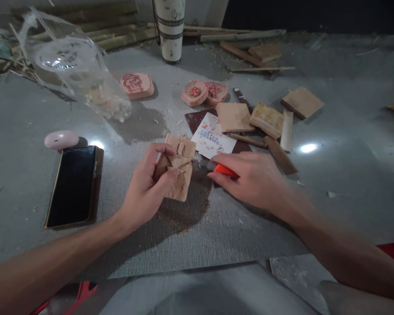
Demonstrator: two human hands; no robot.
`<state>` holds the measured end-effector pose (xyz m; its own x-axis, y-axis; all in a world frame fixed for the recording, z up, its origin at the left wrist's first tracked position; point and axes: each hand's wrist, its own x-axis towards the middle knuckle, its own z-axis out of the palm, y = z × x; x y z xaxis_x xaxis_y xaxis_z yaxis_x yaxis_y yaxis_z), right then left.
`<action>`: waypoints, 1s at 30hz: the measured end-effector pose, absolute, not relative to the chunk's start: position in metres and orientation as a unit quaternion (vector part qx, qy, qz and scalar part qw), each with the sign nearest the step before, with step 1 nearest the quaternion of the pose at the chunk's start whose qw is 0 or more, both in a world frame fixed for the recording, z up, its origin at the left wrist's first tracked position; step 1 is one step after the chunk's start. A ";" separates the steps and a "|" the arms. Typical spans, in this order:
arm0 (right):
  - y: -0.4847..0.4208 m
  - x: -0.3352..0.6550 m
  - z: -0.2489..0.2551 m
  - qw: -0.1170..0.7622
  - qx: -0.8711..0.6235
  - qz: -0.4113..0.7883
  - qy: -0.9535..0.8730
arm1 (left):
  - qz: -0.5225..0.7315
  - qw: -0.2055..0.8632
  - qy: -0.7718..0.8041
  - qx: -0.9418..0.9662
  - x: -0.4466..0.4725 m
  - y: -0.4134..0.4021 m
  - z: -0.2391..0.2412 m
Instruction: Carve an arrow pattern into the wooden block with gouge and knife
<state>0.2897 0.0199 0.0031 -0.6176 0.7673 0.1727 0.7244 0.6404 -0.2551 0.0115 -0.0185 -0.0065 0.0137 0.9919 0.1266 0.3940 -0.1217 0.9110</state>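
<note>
A carved wooden block is gripped by my left hand, with fingers at its left edge and the thumb across its face. Cut grooves and raised shapes show on the block. My right hand is closed around the orange handle of a utility knife. The knife's blade points left at the block's right edge; whether the tip touches the wood I cannot tell. Beneath and behind lie sheets of sandpaper, one with its printed white back up. Wood crumbs dot the tabletop below the block.
A black phone and a pink earbud case lie left. Behind are a plastic bag, pink stamps with red drawings, and a patterned tumbler. Several wood blocks and strips sit at right; bamboo lines the back.
</note>
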 end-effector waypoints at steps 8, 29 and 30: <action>0.015 0.284 0.004 0.129 -0.387 0.115 -0.906 | 0.411 0.344 0.543 0.646 0.012 -0.024 -0.010; 0.012 0.283 0.010 0.118 -0.413 0.125 -0.894 | 0.426 0.375 0.546 0.617 0.013 -0.019 -0.009; 0.012 0.282 0.010 0.114 -0.414 0.127 -0.894 | 0.424 0.373 0.547 0.619 0.013 -0.020 -0.009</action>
<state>0.2822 0.0119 0.0102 -0.6317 0.7689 0.0992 0.7106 0.6254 -0.3223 0.0131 -0.0199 -0.0089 0.0435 0.9922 0.1168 0.3607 -0.1246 0.9243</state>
